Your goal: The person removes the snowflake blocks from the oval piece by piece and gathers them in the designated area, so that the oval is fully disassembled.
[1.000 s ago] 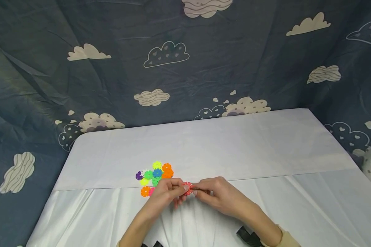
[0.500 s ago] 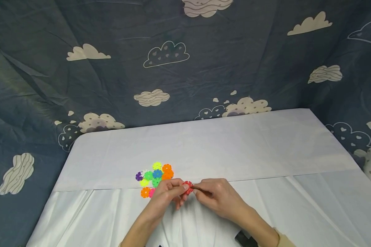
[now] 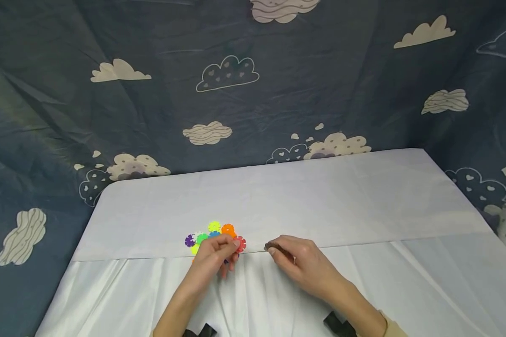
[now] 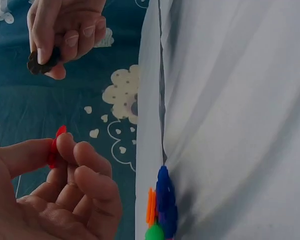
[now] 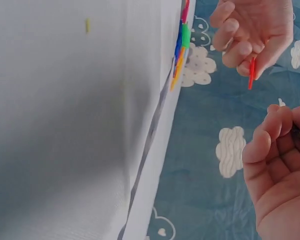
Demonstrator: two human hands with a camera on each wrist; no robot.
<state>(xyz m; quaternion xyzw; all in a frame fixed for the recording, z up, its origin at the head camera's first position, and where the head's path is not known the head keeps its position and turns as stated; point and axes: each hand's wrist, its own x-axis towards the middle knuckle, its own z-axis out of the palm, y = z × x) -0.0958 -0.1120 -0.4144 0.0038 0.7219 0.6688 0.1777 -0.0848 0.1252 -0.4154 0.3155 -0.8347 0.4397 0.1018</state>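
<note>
My left hand pinches a red notched plastic disc by its edge, between thumb and index finger. In the left wrist view the same disc shows nearly edge-on. To the right, my right hand pinches a dark brown notched disc, its rim poking out past the fingertips. A gap separates the two discs. Behind and under the left hand lies a cluster of bright notched discs: a purple disc, a yellow disc, an orange disc and a green disc. The left hand hides part of the cluster.
White cloth covers the table, with a seam running across it and folds in front. A dark curtain with cloud prints hangs behind and at both sides. Black wrist gear shows below the right forearm.
The red and brown discs, together before, are now apart. My left hand has moved left and slightly up with the red disc, over the cluster. The right hand has barely moved.
</note>
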